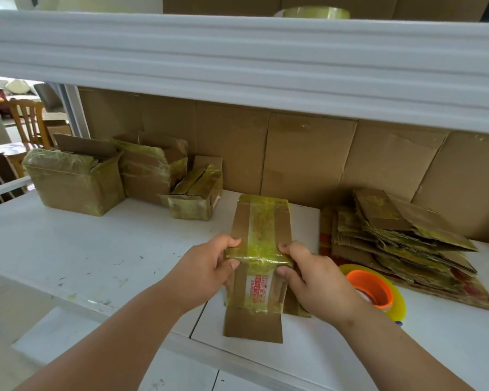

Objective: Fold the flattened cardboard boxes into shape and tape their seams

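One cardboard box [259, 249] gripped by two hands, left [209, 270], right [312, 280], three folded boxes [76, 182]

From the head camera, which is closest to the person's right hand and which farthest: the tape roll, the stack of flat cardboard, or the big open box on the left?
From the right hand:
1. Tape roll, just to its right on the table.
2. Stack of flat cardboard, farther right and back.
3. Big open box, far across at back left.
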